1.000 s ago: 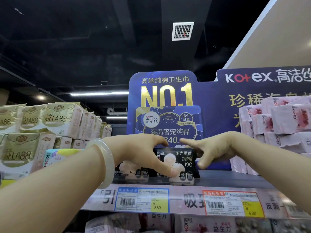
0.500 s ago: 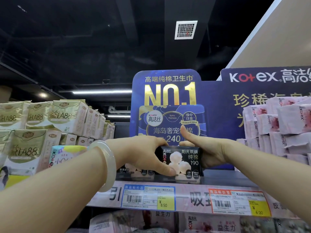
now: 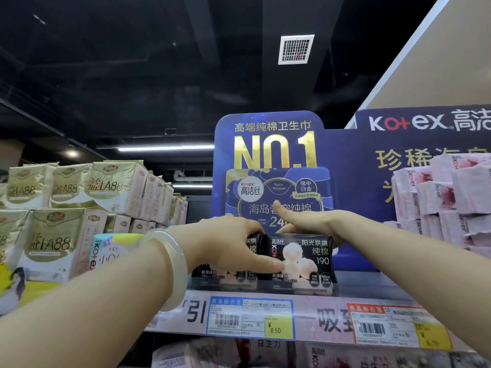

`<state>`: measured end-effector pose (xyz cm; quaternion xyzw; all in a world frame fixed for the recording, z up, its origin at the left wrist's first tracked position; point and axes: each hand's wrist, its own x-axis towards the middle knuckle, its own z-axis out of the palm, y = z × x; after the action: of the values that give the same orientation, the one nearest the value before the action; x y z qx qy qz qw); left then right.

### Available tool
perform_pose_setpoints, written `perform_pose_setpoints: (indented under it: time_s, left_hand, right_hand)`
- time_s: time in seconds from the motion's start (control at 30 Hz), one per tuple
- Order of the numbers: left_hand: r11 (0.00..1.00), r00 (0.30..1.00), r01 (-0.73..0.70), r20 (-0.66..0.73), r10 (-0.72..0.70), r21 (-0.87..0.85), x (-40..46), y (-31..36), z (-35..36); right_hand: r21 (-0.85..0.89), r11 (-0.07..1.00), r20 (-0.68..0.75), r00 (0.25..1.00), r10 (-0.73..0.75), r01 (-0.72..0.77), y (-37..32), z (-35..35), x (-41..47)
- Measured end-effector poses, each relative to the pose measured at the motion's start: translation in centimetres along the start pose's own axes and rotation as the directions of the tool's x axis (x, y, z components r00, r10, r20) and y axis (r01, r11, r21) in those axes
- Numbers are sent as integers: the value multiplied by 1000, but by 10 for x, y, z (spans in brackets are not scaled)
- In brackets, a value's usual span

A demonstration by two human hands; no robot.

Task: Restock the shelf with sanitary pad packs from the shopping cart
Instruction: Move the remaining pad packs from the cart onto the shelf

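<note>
A: Start big. What fills the view?

B: The blue Kotex display board [image 3: 268, 166] at twelve o'clock, gold packs [image 3: 66, 208] stacked at nine, pink packs [image 3: 451, 197] at three. The shelf [image 3: 372, 284] edge with its price tags [image 3: 251, 318] runs across six.

A: And the stock?

B: Two black pad packs [image 3: 303, 257] stand dead centre on the shelf, side by side and touching.

A: Hands?

B: The left hand [image 3: 228, 245] is wrapped over the left-hand pack, thumb across the front of its neighbour. The right hand [image 3: 308, 221] cups the other's top and far end, thumb raised.

A: Handling?

B: Likely light, soft and slick-filmed; grip the short ends, not the squashy faces.
</note>
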<state>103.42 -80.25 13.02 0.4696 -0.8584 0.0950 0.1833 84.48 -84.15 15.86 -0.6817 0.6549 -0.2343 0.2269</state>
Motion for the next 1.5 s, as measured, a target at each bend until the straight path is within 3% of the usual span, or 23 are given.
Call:
perform_pose_setpoints:
  time_s: [0.17,0.47,0.57,0.67,0.83,1.0,1.2,1.4,1.5]
  left_hand:
    - [1000,1000,6,6,-6,5,-1,0,0]
    - [992,998,-8,65,16,-129,-3,-2,-9]
    - [976,999,37,9,-36,-215,-8,-10,-15]
    - [943,993,117,41,-110,-312,-11,-21,-14]
    - [944,988,150,0,-157,-294,-15,-22,-12]
    - [950,983,105,-111,-144,-294,-32,-18,-21]
    - [982,975,112,-176,-138,-150,-51,1,-12]
    - [992,974,61,-211,-84,-114,-64,28,1]
    - [992,969,66,-230,-89,-107,-69,38,6]
  right_hand:
    - [-131,991,-41,999,-11,6,-5,3,-8]
    - [25,997,-6,997,-72,72,0,0,-6]
    - [82,992,-68,994,-91,97,4,0,-14]
    - [133,982,-92,988,-125,137,9,3,-19]
    - [150,970,-202,967,-157,189,7,2,-26]
    - [-60,966,-267,928,-260,253,-1,-2,-46]
    - [-471,851,-168,924,-344,232,-8,10,-77]
    - [-483,814,-179,874,-452,322,7,11,-98]
    - [-580,731,-200,806,-556,360,14,16,-111]
